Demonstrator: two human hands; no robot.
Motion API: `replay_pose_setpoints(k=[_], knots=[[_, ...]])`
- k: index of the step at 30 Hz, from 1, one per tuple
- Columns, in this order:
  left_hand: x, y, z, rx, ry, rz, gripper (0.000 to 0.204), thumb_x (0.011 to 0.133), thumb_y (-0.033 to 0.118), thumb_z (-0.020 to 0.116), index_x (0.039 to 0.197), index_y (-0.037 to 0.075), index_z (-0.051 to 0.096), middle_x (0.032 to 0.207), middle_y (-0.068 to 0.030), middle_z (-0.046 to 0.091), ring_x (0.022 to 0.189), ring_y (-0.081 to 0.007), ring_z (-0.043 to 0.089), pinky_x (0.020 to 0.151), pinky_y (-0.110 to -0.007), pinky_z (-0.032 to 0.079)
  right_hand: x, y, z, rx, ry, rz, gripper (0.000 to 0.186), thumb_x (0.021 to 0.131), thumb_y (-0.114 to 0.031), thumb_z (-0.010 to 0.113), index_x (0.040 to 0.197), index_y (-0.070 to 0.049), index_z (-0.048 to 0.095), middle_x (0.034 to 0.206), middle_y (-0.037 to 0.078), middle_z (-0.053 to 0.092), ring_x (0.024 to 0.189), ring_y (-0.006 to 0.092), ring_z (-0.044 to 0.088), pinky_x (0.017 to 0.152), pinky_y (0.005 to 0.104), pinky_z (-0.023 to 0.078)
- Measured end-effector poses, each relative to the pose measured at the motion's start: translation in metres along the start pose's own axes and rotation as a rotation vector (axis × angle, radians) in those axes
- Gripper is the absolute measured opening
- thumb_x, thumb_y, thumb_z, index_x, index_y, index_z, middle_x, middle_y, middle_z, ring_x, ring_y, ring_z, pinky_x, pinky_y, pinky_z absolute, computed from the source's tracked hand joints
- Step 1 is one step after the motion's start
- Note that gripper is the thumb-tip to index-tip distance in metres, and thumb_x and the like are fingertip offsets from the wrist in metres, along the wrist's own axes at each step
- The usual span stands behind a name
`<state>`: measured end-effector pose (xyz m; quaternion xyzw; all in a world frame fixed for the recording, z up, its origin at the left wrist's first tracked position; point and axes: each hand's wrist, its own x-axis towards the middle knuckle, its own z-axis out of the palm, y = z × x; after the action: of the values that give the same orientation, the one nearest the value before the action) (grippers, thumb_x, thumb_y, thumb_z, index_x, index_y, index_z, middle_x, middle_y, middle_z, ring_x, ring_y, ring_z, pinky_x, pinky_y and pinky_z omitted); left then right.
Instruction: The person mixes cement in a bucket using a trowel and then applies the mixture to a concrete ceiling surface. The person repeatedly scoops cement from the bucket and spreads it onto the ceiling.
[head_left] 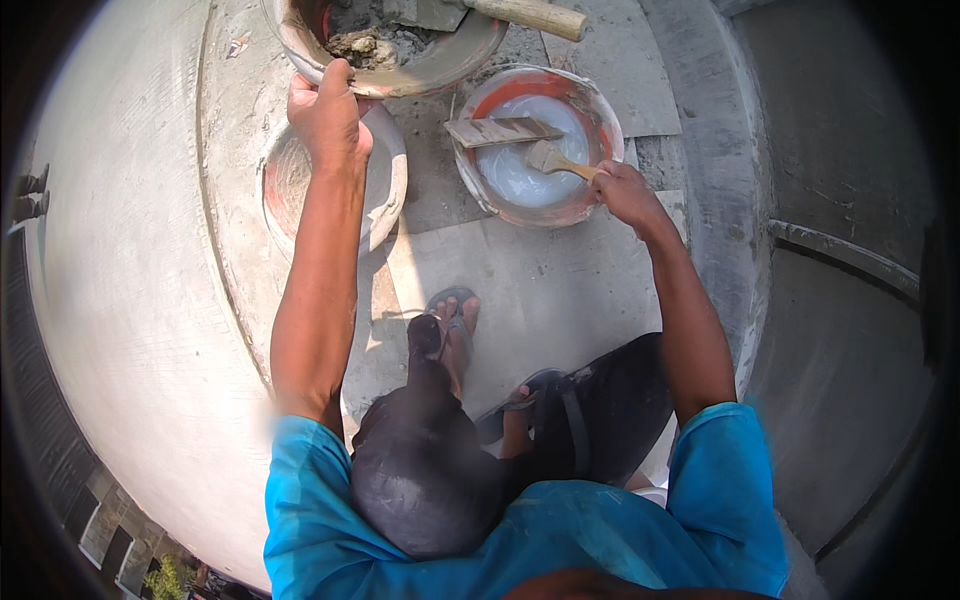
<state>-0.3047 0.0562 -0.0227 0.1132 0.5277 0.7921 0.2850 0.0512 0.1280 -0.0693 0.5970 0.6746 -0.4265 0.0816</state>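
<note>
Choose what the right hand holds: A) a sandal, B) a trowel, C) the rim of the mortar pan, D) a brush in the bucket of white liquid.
D: the right hand grips the brush, whose bristles rest in the bucket.

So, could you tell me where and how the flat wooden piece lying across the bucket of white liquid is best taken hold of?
Take the flat wooden piece by its left end, which rests on the rim of the bucket, coming from above and the left. It lies nearly level over the white liquid, so a pinch across its thin edges probably suits. The right hand holds the brush on the other side.
</note>
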Motion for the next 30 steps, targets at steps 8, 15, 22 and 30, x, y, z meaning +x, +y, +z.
replay_pose_setpoints(k=[8, 15, 22, 30], knots=[[0.003, -0.023, -0.019, -0.002, 0.02, -0.111, 0.024, 0.085, 0.001, 0.062, 0.106, 0.003, 0.052, 0.098, -0.0108, 0.065, 0.076, -0.0197, 0.067, 0.059, -0.036, 0.057, -0.095, -0.043, -0.043, 0.993, -0.177, -0.213, 0.022, 0.103, -0.028, 0.052, 0.106, -0.007, 0.061, 0.069, -0.01, 0.039, 0.054, 0.0003, 0.027, 0.049, 0.0192, 0.02], [0.005, -0.037, -0.013, -0.028, -0.014, -0.066, 0.019, 0.084, -0.003, 0.063, 0.102, -0.001, 0.055, 0.094, -0.0111, 0.066, 0.07, -0.0164, 0.066, 0.055, -0.032, 0.057, -0.006, -0.183, 0.039, -0.134, 0.657, -0.654, 0.025, 0.103, -0.034, 0.055, 0.102, -0.009, 0.059, 0.073, 0.014, 0.068, 0.07, 0.0341, 0.067, 0.064, 0.0458, 0.049], [0.007, -0.049, -0.008, -0.046, -0.039, -0.108, 0.023, 0.083, -0.003, 0.062, 0.104, -0.001, 0.054, 0.094, -0.0112, 0.065, 0.073, -0.0172, 0.065, 0.06, -0.033, 0.056, -0.042, -0.164, 0.015, -0.052, 0.663, -0.52, 0.024, 0.103, -0.032, 0.054, 0.105, -0.01, 0.063, 0.076, 0.013, 0.07, 0.071, 0.0341, 0.07, 0.066, 0.0461, 0.052], [0.019, -0.055, -0.004, 0.047, -0.014, -0.089, 0.027, 0.082, -0.004, 0.062, 0.107, -0.003, 0.052, 0.1, -0.015, 0.064, 0.081, -0.0235, 0.068, 0.063, -0.04, 0.062, -0.069, -0.052, 0.002, -0.48, 0.261, 0.006, 0.031, 0.093, -0.034, 0.056, 0.101, -0.007, 0.07, 0.083, 0.02, 0.072, 0.078, 0.0387, 0.071, 0.073, 0.0499, 0.052]])
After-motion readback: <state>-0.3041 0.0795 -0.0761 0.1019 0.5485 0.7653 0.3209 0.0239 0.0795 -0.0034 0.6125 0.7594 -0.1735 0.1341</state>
